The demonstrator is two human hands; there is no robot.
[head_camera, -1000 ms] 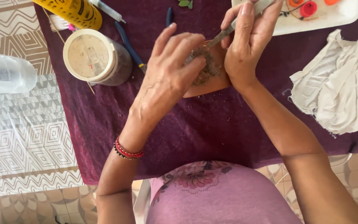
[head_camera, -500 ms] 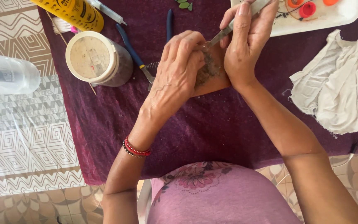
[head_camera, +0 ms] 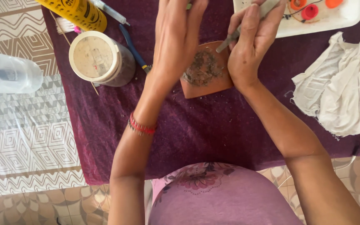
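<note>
Working dark paste on terracotta tile (head_camera: 207, 85): right hand (head_camera: 251, 46) clenched on slim tool (head_camera: 230, 39), press lightly; left hand (head_camera: 176, 41) released, hovering.

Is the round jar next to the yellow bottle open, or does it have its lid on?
Lid on. The round jar shows a flat cream lid covering its whole top, seen from above, with no opening visible. It stands upright on the purple cloth.
</note>
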